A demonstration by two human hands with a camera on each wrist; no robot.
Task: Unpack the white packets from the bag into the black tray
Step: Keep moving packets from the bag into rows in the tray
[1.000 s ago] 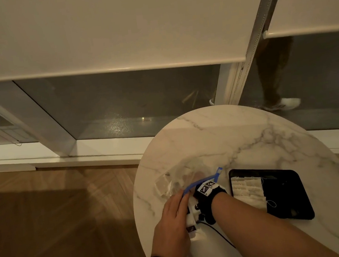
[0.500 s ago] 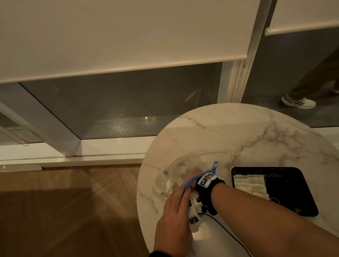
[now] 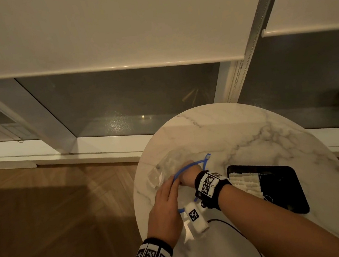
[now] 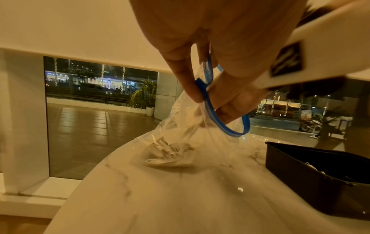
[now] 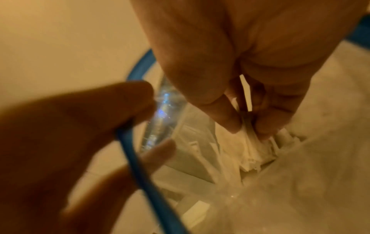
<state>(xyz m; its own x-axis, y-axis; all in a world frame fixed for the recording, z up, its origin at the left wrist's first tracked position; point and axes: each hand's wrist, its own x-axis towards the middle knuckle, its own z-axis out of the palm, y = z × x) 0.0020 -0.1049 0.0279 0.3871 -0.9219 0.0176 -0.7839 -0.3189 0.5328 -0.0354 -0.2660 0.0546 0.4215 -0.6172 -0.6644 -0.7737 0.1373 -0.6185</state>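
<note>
A clear bag [image 3: 165, 167] with a blue zip rim [image 3: 187, 165] lies on the left of the round marble table [image 3: 239, 132]. My left hand [image 3: 171, 184] pinches the rim [image 4: 206, 95] and holds the mouth up. My right hand [image 3: 186, 176] reaches into the bag, and its thumb and fingers pinch a bunch of white packets [image 5: 248, 142]. More packets [image 4: 168, 152] lie at the bag's bottom. The black tray [image 3: 283, 195] sits to the right, with a row of white packets [image 3: 245, 181] along its left side.
A black cable [image 3: 236, 229] trails from my right wrist across the table's near side. Beyond the table stand a window frame [image 3: 225, 83] and drawn blinds [image 3: 109, 29]. Wooden floor [image 3: 57, 216] lies to the left.
Both hands stay at the bag. My right hand has gone a little further into its mouth. The person walking behind the window has passed out to the right.
</note>
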